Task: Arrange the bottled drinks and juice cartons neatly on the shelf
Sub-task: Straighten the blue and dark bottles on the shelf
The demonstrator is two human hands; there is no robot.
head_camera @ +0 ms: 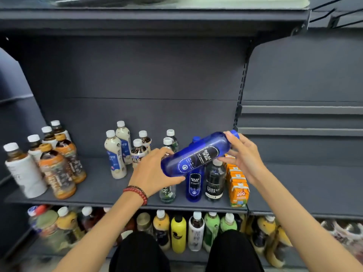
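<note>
A blue soda bottle [198, 154] lay almost level above the shelf [98, 187], base gripped in the left hand [153, 171], neck gripped by the right hand [244, 154], fingers curled round it, cap pointing up and right.

You hold a glossy, see-through blue plastic bottle [196, 154] above a matt, smooth grey metal shelf [102, 189]; juice cartons [238, 185] near its front edge show smooth printed paperboard.

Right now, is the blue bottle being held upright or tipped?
Tipped: the blue bottle slants, cap up-right, left hand gripping its base, right hand holding its neck.
</note>
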